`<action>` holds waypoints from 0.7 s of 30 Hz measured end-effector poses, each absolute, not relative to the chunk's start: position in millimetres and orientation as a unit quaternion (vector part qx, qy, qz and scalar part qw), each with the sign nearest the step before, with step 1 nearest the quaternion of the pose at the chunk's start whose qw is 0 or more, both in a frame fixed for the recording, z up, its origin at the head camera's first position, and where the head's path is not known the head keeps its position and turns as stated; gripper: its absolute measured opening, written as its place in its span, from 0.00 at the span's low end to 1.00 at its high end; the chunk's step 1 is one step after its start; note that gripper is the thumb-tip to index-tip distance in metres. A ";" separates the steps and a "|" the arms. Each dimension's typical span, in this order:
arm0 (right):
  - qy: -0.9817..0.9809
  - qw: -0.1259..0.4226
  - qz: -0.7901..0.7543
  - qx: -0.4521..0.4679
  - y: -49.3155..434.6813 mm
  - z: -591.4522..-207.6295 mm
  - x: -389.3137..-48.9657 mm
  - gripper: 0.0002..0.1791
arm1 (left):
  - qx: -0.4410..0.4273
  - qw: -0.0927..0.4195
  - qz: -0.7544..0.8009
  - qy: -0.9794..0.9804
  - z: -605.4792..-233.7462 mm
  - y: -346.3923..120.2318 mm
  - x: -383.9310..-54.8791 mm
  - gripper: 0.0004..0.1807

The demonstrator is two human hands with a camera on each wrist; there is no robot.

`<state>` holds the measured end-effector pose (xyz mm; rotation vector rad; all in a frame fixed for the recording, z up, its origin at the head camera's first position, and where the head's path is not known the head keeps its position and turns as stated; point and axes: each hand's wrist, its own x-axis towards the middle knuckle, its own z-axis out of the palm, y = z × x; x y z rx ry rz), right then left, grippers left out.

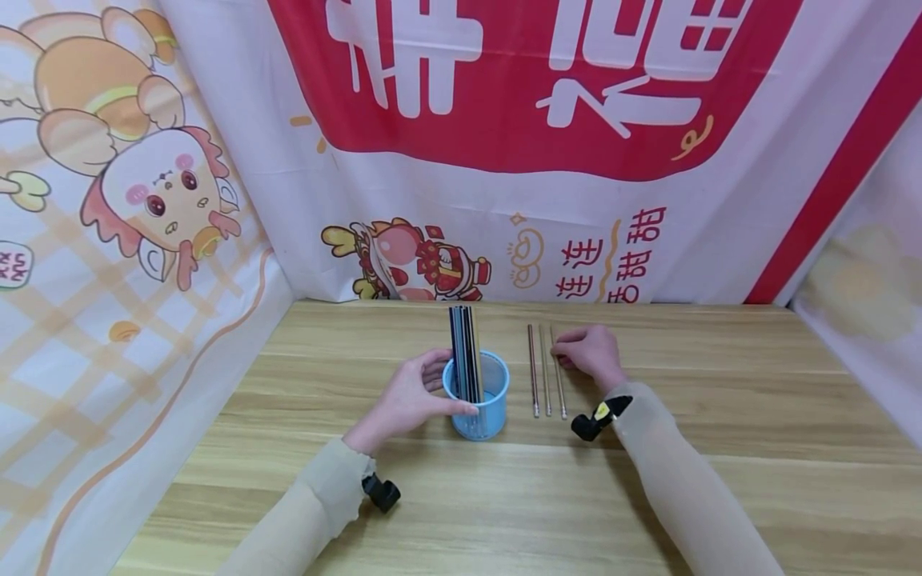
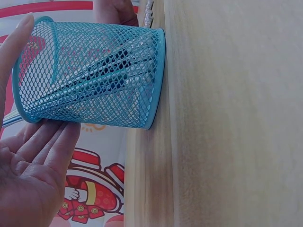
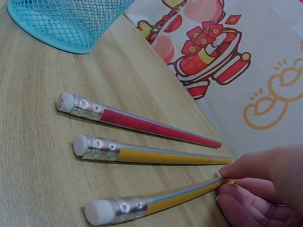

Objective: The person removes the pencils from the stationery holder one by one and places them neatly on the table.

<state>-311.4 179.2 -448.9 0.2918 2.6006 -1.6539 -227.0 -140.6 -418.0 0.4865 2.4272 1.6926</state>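
My left hand holds a light blue mesh pencil cup, thumb at its near side and the other fingers at its left side. The cup stands upright, and a bundle of dark and light pencils leans inside it. To its right, three pencils with white erasers lie side by side: a red pencil, a middle yellow pencil and a right-hand yellow pencil. Thumb and fingers of my right hand pinch that right-hand yellow pencil near its far end. Its eraser end points toward me.
The wooden table meets a printed cloth backdrop just beyond the pencils. Another printed cloth hangs along the left side. Black wrist cameras sit on the left sleeve and the right sleeve.
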 end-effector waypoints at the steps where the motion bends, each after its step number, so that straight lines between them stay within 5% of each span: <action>1: 0.841 0.023 -0.533 0.097 178.9 -448.7 -311.1 0.16 | 0.162 0.071 0.563 0.808 -418.0 -140.6 -226.9 0.49; 21: 0.820 0.011 -0.566 0.090 183.0 -436.2 -302.3 0.23 | 0.155 0.075 0.567 0.806 -419.9 -140.9 -227.1 0.48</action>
